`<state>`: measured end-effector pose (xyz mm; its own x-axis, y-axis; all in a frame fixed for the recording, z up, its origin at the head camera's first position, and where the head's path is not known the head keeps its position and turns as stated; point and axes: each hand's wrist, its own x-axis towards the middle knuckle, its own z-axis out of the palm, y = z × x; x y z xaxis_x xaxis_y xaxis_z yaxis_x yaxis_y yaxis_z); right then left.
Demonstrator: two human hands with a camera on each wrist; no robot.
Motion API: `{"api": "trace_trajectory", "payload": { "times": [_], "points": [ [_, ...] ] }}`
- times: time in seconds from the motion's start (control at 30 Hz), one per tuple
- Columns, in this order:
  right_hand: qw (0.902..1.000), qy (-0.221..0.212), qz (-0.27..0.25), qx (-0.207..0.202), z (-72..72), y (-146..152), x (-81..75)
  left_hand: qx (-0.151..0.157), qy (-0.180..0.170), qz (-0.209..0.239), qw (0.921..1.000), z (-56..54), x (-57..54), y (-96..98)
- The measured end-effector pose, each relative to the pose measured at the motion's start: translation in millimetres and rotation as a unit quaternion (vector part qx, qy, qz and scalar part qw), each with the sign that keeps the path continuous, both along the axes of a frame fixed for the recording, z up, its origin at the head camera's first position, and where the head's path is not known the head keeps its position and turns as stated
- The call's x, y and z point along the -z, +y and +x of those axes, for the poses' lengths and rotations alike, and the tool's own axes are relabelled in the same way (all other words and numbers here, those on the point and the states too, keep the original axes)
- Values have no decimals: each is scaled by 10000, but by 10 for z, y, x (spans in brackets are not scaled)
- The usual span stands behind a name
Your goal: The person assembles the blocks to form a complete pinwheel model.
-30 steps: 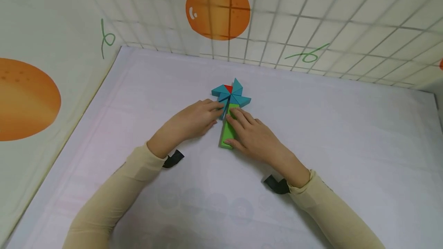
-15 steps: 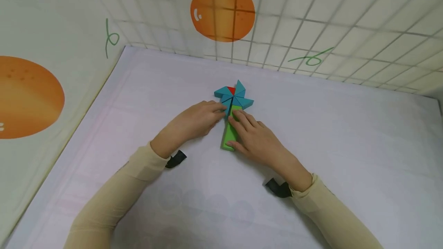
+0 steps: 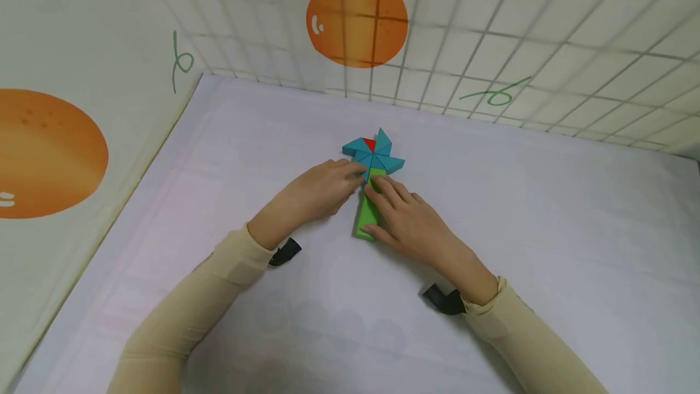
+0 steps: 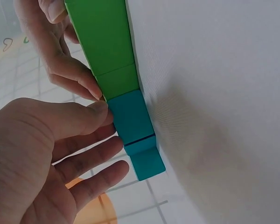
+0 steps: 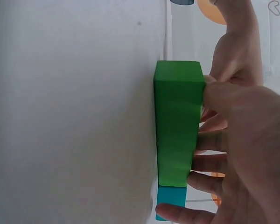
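A pinwheel shape of several blue blocks [image 3: 383,163], with one red triangle [image 3: 369,145], lies on the white cloth in the head view. A long green block [image 3: 367,219] runs from its lower side towards the person. My left hand [image 3: 322,190] touches the lower left blue block with its fingertips; the left wrist view shows the thumb [image 4: 86,119] against that blue block's [image 4: 130,116] upper edge. Along the green block's [image 5: 178,126] upper edge lie the fingers and thumb of my right hand [image 3: 418,221]. The fingers partly cover both blocks.
The white cloth [image 3: 547,230] spreads around the blocks. A pale wall with grid lines and a printed orange [image 3: 356,20] rises behind, and another printed orange [image 3: 46,154] shows at left. Dark curved pieces [image 3: 444,300] stick out at both wrists.
The lower left blue block has swung right against the green block, closing the dark gap between them, with my left fingers moving along. My right hand keeps its place on the green block.
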<state>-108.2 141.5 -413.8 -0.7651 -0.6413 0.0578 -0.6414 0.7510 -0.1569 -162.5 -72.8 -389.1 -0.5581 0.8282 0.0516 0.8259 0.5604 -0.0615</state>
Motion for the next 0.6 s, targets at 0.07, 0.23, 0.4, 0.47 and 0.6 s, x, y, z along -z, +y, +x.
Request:
{"api": "trace_trajectory", "payload": {
  "times": [0.07, 0.23, 0.4, 0.47, 0.6],
  "points": [
    [10000, 11, -19, 0, 1, -10, -1, 19, 52, 33, 10000, -2, 2, -11],
    [10000, -6, -19, 13, 4, -9, -7, 68, -14, 146, 9999, -9, -9, -12],
    [9999, 71, -71, -16, 0, -15, -10, 55, -48, 183, 9998, -18, -16, -19],
    [9999, 82, -101, -19, -3, -18, -13, 30, -83, 171, 9998, -23, -16, -20],
    [10000, 8, -94, -2, -10, -17, -18, 32, -132, 156, 9998, -26, -19, -16]
  ]
}}
